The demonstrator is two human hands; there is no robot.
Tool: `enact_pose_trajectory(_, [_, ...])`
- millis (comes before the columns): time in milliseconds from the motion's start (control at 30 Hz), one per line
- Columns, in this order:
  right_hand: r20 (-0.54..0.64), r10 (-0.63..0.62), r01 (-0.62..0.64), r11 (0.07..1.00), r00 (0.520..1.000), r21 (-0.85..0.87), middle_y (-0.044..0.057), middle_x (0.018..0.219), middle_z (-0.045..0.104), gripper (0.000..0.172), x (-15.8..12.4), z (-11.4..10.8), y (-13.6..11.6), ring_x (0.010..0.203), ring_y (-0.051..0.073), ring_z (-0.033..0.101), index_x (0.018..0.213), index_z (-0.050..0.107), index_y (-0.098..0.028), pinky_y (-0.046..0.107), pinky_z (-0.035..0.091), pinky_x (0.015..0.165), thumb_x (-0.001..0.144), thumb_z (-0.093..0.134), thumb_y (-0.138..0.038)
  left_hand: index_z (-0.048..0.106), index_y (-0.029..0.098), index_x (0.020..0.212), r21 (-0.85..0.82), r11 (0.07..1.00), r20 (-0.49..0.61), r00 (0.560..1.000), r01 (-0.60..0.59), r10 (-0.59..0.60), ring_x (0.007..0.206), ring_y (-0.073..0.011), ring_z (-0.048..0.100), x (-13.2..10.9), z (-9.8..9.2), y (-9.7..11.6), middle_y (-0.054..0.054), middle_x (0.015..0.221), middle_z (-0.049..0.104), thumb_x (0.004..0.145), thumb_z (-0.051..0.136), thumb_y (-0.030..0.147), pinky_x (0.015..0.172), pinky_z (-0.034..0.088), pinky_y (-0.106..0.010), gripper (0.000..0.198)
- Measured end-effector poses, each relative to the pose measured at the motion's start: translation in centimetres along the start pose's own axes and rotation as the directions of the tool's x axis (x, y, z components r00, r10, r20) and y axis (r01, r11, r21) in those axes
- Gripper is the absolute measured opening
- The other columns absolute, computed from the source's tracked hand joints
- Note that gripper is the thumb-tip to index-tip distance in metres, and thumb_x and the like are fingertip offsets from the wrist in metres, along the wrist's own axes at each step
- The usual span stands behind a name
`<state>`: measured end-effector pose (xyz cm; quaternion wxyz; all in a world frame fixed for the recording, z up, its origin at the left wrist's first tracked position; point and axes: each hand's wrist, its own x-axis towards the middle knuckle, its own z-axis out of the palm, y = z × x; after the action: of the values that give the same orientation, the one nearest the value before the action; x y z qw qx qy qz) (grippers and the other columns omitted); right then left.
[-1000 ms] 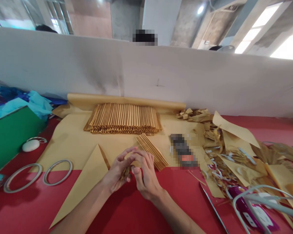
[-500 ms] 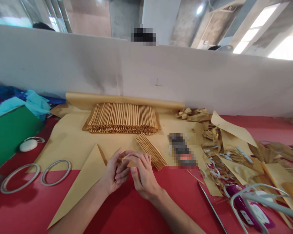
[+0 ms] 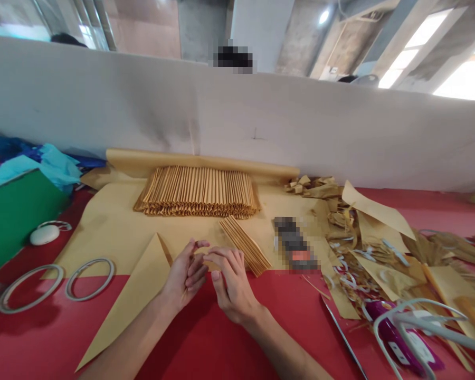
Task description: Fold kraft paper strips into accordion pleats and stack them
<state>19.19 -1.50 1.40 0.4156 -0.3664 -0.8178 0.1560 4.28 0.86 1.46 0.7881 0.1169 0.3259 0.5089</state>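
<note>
My left hand [image 3: 187,275] is raised over the red table [image 3: 206,343], palm turned inward, its fingers loosely curled and apart with nothing visible in them. Facing it, my right hand [image 3: 231,285] has its fingers bent toward the left fingertips and its thumb apart; it holds nothing that I can see. Just behind the right hand lies a small pleated strip of brown paper [image 3: 247,248]. Beside my left forearm is a folded pointed sheet of brown paper [image 3: 132,301]. A long pleated stack [image 3: 200,191] stands farther back on brown paper.
Two rings [image 3: 90,279] and a white round object [image 3: 45,234] lie left, near a green board [image 3: 24,216]. At the right are a blurred dark object [image 3: 295,243], paper scraps [image 3: 376,264], a thin blade-like strip [image 3: 342,335] and a purple device [image 3: 399,338]. A pale partition [image 3: 237,116] rises behind.
My left hand's fingers have drawn slightly away from the right fingers, opening a small gap. My right hand stays nearly in place.
</note>
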Motion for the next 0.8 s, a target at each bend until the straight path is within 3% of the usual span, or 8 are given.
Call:
enact_pose_trajectory(200, [-0.014, 0.002, -0.002, 1.0, 1.0, 0.014, 0.009, 0.126, 0.06, 0.034, 0.0, 0.1, 0.0, 0.111, 0.023, 0.053, 0.132, 0.051, -0.024, 0.042, 0.038, 0.093, 0.103, 0.035, -0.02, 0.064, 0.015, 0.103, -0.069, 0.998, -0.062, 0.998, -0.003, -0.001, 0.035, -0.0093, 0.051, -0.3, 0.4, 0.7, 0.001, 0.059, 0.062, 0.104, 0.039, 0.037, 0.028, 0.038, -0.015, 0.034])
enact_pose_trajectory(333, [-0.057, -0.007, 0.007, 1.0, 0.998, -0.005, 0.011, 0.129, 0.059, 0.031, -0.2, 0.2, 0.1, 0.116, 0.024, 0.053, 0.13, 0.05, -0.023, 0.042, 0.04, 0.095, 0.101, 0.04, -0.018, 0.065, 0.012, 0.102, -0.158, 0.987, -0.099, 0.995, 0.013, -0.029, 0.05, -0.0149, 0.067, -0.5, 0.7, 0.9, -0.006, 0.077, 0.072, 0.106, 0.035, 0.036, 0.04, 0.054, -0.024, 0.039])
enact_pose_trajectory(467, [-0.107, -0.021, 0.017, 0.999, 0.994, -0.039, 0.011, 0.126, 0.06, 0.031, -0.1, 0.3, 0.0, 0.115, 0.024, 0.054, 0.128, 0.051, -0.022, 0.042, 0.041, 0.095, 0.098, 0.047, -0.015, 0.065, 0.011, 0.098, -0.211, 0.977, -0.093, 0.995, 0.021, -0.042, 0.061, -0.019, 0.072, -0.5, 0.8, 1.0, -0.011, 0.082, 0.074, 0.106, 0.034, 0.037, 0.055, 0.061, -0.03, 0.041])
enact_pose_trajectory(667, [-0.072, -0.125, 0.112, 0.981, 0.99, -0.158, 0.009, 0.123, 0.062, 0.013, -0.2, 0.7, 0.0, 0.112, 0.026, 0.056, 0.106, 0.061, -0.024, 0.043, 0.041, 0.093, 0.094, 0.061, -0.026, 0.067, 0.01, 0.095, -0.229, 0.973, -0.104, 0.994, 0.008, -0.033, 0.063, -0.0181, 0.071, -0.2, 0.6, 0.9, -0.011, 0.081, 0.073, 0.103, 0.041, 0.035, 0.055, 0.059, -0.028, 0.037])
enact_pose_trajectory(800, [-0.1, -0.124, 0.101, 0.973, 0.987, -0.209, 0.008, 0.124, 0.062, 0.002, -0.1, 1.0, 0.3, 0.113, 0.025, 0.055, 0.097, 0.063, -0.024, 0.042, 0.041, 0.095, 0.095, 0.062, -0.024, 0.067, 0.01, 0.091, -0.245, 0.969, -0.09, 0.995, 0.016, -0.04, 0.062, -0.0176, 0.069, -0.2, 0.6, 0.7, -0.01, 0.078, 0.071, 0.102, 0.041, 0.033, 0.053, 0.056, -0.026, 0.037])
